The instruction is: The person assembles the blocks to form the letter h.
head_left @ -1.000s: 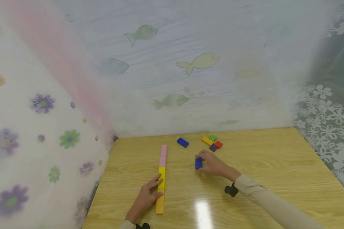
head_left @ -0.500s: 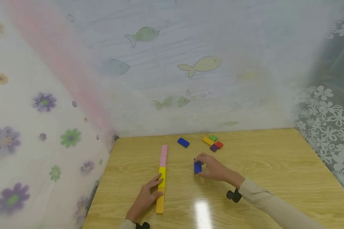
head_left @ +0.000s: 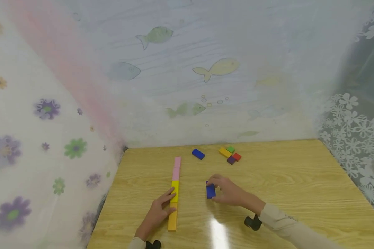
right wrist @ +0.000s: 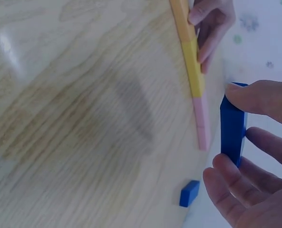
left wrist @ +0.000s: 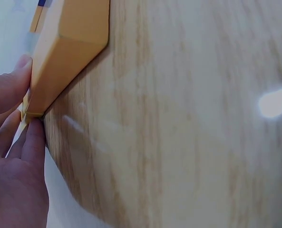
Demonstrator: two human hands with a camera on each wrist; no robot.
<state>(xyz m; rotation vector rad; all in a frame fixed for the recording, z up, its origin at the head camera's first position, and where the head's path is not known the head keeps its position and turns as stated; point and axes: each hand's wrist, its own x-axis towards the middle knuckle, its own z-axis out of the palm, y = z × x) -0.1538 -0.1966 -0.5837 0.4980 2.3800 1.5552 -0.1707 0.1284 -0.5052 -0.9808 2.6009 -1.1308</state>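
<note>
My right hand (head_left: 232, 193) pinches a blue rectangular block (head_left: 210, 191) at its two ends, right of the row. In the right wrist view the thumb sits on one end of this blue block (right wrist: 232, 126) and fingertips on the other. My left hand (head_left: 156, 212) rests along the left side of a straight row, its fingers touching the yellow block (head_left: 175, 184) and its thumb on the orange block (head_left: 172, 221). Two pink blocks (head_left: 176, 173) continue that row away from me. The left wrist view shows the orange block (left wrist: 69, 42) close up beside the thumb.
Another blue block (head_left: 198, 154) lies near the back of the wooden table (head_left: 283, 173). To its right cluster an orange-yellow block (head_left: 225, 152), a green one (head_left: 231, 149), a red one (head_left: 237, 157) and a dark purple one (head_left: 231, 159). A fish-patterned curtain (head_left: 221, 117) hangs behind.
My right hand has brought the pinched blue block toward me and slightly left, closer to the row. My left hand stays in place on the yellow and orange blocks.
</note>
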